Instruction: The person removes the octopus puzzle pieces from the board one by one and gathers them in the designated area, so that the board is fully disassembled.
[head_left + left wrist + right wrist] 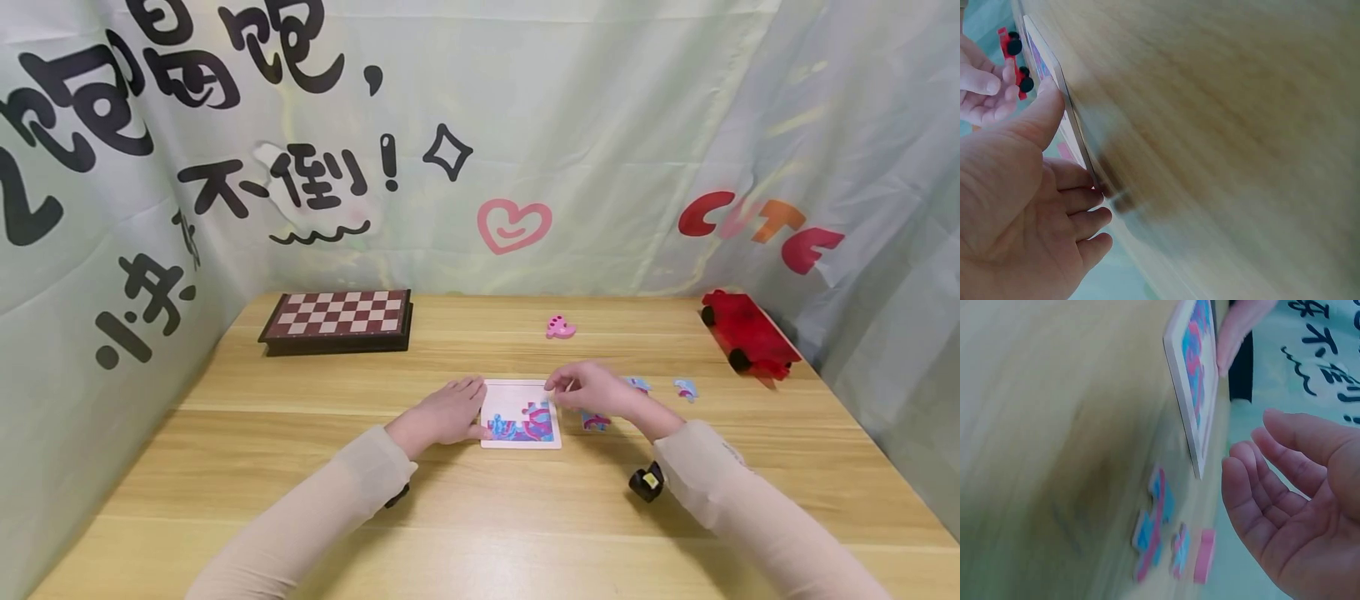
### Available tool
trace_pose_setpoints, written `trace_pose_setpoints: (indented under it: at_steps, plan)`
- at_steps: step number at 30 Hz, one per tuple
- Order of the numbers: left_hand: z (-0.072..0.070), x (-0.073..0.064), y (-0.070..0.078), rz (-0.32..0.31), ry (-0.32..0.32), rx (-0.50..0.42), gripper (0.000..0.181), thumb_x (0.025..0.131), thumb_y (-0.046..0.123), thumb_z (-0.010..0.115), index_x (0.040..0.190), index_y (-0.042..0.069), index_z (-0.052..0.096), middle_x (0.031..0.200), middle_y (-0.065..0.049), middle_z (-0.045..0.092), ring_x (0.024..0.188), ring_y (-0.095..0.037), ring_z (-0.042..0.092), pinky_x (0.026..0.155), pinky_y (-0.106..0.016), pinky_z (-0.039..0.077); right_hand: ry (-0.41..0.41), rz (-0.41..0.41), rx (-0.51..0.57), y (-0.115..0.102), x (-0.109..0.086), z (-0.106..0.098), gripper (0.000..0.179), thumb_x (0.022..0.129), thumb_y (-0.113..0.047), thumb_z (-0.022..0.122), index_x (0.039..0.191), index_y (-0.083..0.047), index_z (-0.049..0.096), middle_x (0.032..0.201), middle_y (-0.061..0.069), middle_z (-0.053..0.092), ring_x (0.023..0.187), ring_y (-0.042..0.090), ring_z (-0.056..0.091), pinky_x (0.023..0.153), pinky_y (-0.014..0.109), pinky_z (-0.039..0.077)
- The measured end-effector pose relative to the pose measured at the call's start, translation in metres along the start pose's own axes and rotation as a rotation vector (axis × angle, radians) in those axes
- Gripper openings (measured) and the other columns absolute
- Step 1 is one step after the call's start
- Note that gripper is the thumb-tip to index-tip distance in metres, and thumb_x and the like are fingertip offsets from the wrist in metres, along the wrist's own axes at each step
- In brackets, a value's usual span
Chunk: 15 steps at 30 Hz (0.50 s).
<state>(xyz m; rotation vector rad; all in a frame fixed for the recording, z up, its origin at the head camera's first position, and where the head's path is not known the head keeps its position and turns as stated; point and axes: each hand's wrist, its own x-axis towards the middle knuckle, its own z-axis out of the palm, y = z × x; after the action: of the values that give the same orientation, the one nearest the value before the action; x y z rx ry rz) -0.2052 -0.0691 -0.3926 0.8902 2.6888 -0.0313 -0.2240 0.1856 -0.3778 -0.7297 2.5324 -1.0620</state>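
Note:
A white-framed jigsaw puzzle tray point(519, 445) lies flat on the table. Pink, blue and purple pieces point(536, 427) fill its near part and right side, while its far-left part shows bare white. My left hand point(452, 411) rests at the tray's left edge, thumb point(1049, 106) on the near-left of the frame and fingers extended along the side. Over the tray's far-right corner hovers my right hand point(596, 389), its fingers loosely bent, with a gap between thumb and fingertips and nothing held in the right wrist view. A loose puzzle piece point(596, 422) lies beneath it.
More loose pieces lie to the right, one point(686, 389) apart from the others. Beyond the tray is a small pink spotted object point(560, 327). A folding chessboard point(337, 321) sits at the back left, a red toy car point(750, 333) at the back right. Printed cloth point(600, 150) surrounds the table.

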Motion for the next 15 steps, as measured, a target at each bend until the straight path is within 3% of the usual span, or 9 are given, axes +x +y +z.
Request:
trace_pose_setpoints:
  at_steps: [11, 15]
  plan:
    - [0.0, 0.001, 0.001, -0.005, -0.006, 0.003, 0.078, 0.091, 0.051, 0.045, 0.143, -0.003, 0.023, 0.15, -0.014, 0.016, 0.137, -0.025, 0.014, 0.11, -0.036, 0.014, -0.043, -0.073, -0.029, -0.005, 0.011, 0.02, 0.016, 0.083, -0.001, 0.065, 0.099, 0.002, 0.064, 0.08, 0.002, 0.059, 0.066, 0.015, 0.053, 0.056, 0.025, 0.048]
    - [0.0, 0.001, 0.0, -0.005, -0.007, 0.004, 0.078, 0.091, 0.051, 0.045, 0.144, -0.002, 0.023, 0.15, -0.014, 0.016, 0.137, -0.025, 0.015, 0.11, -0.036, 0.014, -0.041, -0.059, -0.074, -0.007, 0.013, 0.025, 0.019, 0.081, -0.003, 0.068, 0.099, 0.001, 0.063, 0.079, 0.001, 0.057, 0.068, 0.014, 0.052, 0.058, 0.025, 0.046]
